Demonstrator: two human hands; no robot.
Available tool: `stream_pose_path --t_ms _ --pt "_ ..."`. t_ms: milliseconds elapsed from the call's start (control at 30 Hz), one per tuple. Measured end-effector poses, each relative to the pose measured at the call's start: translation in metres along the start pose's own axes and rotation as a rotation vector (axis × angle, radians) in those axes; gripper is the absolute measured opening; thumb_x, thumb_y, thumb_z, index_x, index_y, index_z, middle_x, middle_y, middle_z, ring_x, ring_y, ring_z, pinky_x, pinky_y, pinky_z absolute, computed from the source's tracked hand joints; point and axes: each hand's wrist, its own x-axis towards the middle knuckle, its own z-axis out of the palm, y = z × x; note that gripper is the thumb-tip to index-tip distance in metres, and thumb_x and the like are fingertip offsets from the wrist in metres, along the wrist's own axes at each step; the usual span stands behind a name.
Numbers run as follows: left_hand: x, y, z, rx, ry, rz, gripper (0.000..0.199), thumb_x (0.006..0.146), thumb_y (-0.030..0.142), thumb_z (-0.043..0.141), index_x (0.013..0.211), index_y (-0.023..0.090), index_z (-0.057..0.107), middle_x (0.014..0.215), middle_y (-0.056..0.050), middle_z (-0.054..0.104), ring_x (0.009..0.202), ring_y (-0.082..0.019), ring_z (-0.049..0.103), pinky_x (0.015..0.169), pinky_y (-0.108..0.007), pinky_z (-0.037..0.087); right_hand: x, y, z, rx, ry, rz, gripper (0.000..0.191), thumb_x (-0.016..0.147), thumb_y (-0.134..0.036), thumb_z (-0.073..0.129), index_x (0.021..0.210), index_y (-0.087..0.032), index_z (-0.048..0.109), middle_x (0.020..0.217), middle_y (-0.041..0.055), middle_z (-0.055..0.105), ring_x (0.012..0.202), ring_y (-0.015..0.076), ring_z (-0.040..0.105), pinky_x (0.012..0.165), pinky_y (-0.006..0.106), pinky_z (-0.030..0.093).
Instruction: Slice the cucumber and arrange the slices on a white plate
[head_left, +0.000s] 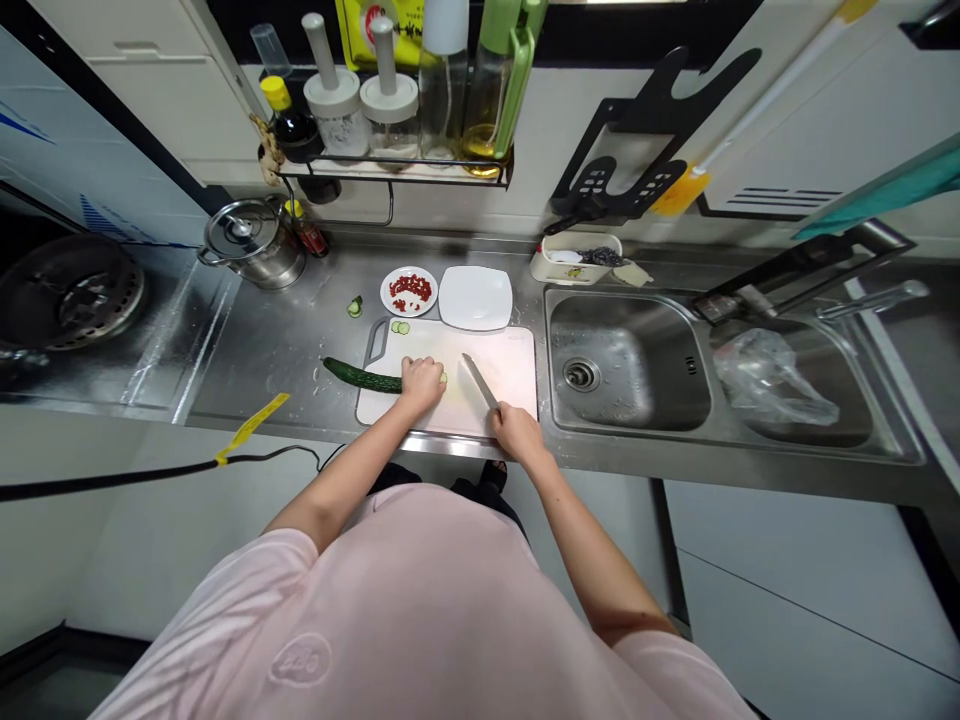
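My left hand (424, 382) is closed over the cut end of a long green cucumber (360, 377), which sticks out to the left past the board's edge. In my right hand (517, 430) is the handle of a kitchen knife (480, 382). Its blade points away from me above the white cutting board (510, 360), apart from the cucumber. A few cucumber slices (400, 327) lie at the board's upper left corner. Behind the board stand a white plate of chopped red pieces (410, 312) and a bare white square plate (475, 298).
A double sink (630, 410) lies to the right, with a plastic bag (772, 375) in its far basin. Cucumber scraps (355, 306) rest left of the plates. A steel pot (251, 243) stands back left; a condiment rack (405, 175) hangs above the counter.
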Motion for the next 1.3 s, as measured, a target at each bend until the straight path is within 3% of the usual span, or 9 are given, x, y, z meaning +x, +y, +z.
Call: stream_pose_path --t_ms 200,433,800,933,1100,1300 --pt "0.009 0.006 -0.009 0.031 -0.112 0.077 0.018 0.078 0.019 0.05 0.086 0.016 0.065 0.088 -0.013 0.066 0.086 -0.024 0.06 0.084 -0.042 0.028 0.001 0.0 0.001 0.005 -0.002 0.007 0.034 0.095 -0.032 0.029 0.107 -0.018 0.058 0.098 0.0119 0.066 0.089 0.0216 0.062 0.071 0.027 0.04" --pt "0.016 0.005 -0.012 0.024 -0.179 0.012 0.019 0.077 0.021 0.052 0.092 0.018 0.062 0.098 -0.011 0.065 0.097 -0.025 0.056 0.083 -0.039 0.032 0.001 0.002 0.001 0.032 0.004 0.001 0.035 0.094 -0.033 0.03 0.106 -0.018 0.059 0.097 0.0117 0.066 0.09 0.0215 0.062 0.071 0.026 0.039" --pt "0.02 0.001 -0.018 -0.184 -0.223 -0.013 0.015 0.072 0.016 0.053 0.081 0.022 0.063 0.088 -0.002 0.068 0.084 -0.02 0.06 0.085 -0.038 0.033 0.003 0.002 0.001 0.044 0.007 0.0 0.036 0.094 -0.033 0.029 0.106 -0.017 0.06 0.097 0.0121 0.066 0.09 0.0215 0.062 0.071 0.026 0.039" --pt "0.029 -0.009 -0.022 -0.352 -0.172 -0.126 0.011 0.072 0.021 0.057 0.079 0.025 0.065 0.085 0.001 0.069 0.084 -0.018 0.06 0.084 -0.033 0.037 0.003 0.002 0.0 0.048 0.001 0.003 0.036 0.094 -0.033 0.03 0.106 -0.017 0.06 0.097 0.0121 0.066 0.091 0.0218 0.062 0.071 0.027 0.04" --pt "0.049 -0.037 -0.019 -0.556 -0.041 -0.414 0.014 0.069 0.029 0.065 0.082 0.026 0.065 0.083 0.004 0.069 0.081 -0.014 0.06 0.076 -0.027 0.041 0.003 0.002 0.0 0.055 -0.018 0.018 0.038 0.095 -0.035 0.029 0.109 -0.017 0.059 0.1 0.013 0.066 0.092 0.0223 0.062 0.074 0.027 0.04" --pt "0.067 -0.068 -0.012 -0.572 0.159 -0.58 0.015 0.072 0.033 0.063 0.085 0.025 0.061 0.082 0.004 0.067 0.082 -0.012 0.059 0.076 -0.026 0.039 0.004 0.002 0.001 0.061 -0.018 0.019 0.038 0.094 -0.034 0.029 0.109 -0.017 0.06 0.1 0.0126 0.066 0.092 0.0217 0.061 0.073 0.027 0.039"
